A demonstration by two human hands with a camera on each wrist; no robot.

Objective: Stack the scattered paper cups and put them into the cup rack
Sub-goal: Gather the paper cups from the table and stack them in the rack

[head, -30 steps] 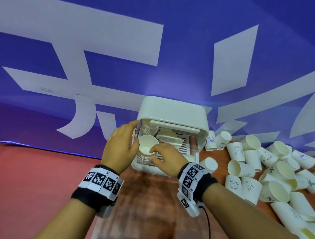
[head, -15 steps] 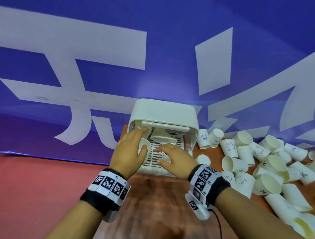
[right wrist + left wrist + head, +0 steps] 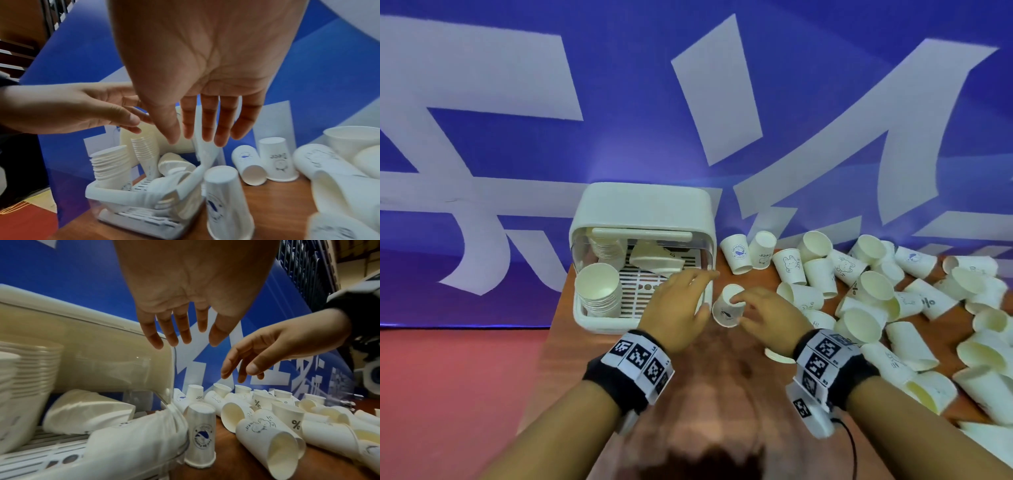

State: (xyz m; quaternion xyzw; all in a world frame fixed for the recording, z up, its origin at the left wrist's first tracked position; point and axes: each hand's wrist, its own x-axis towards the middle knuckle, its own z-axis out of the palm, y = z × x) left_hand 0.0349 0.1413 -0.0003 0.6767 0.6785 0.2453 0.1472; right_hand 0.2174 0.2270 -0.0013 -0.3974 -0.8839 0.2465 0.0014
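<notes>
The white cup rack (image 3: 599,318) stands open at the table's left end. A stack of paper cups (image 3: 597,291) stands upright in its front left corner, a second stack (image 3: 604,246) behind it, and some cups lie on the grate. One upside-down cup (image 3: 726,313) with a blue logo stands on the table just right of the rack (image 3: 115,193). My left hand (image 3: 688,294) and right hand (image 3: 750,308) hover over this cup (image 3: 201,434), fingers spread, holding nothing. In the right wrist view the cup (image 3: 226,199) stands free below the right hand's fingertips (image 3: 205,138).
Several loose paper cups (image 3: 876,291), upright, upside down and lying, cover the right half of the wooden table (image 3: 722,394). A blue banner (image 3: 619,144) rises right behind the rack. Red floor (image 3: 448,394) lies beyond the table's left edge.
Both hands have let go of the cup stack in the rack and moved right, out of the rack, to above the upside-down cup. The stack stays in the front left corner.
</notes>
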